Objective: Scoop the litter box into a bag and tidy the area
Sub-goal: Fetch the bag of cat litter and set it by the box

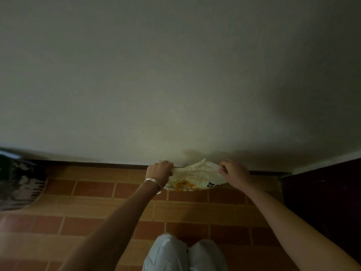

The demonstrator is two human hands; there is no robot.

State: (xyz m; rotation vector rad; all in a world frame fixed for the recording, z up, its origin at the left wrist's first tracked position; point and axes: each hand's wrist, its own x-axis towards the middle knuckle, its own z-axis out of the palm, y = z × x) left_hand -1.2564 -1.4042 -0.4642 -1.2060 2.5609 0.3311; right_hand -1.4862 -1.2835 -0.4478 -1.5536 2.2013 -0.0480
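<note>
Though we hold the bag [195, 178], it looks flat and empty, so we judge scooping and tidying not yet begun. Left hand [160, 170] at its 9 o'clock and right hand [233, 172] at its 3 o'clock each pinch its top edge. It is thin, crumpled whitish plastic with orange print, low over the floor [97, 192] by the wall [175, 75], at our 6 o'clock.

Dark printed characters on the lower edge of the bag [195, 174], just beside the right hand [233, 172]; too blurred to read.
</note>
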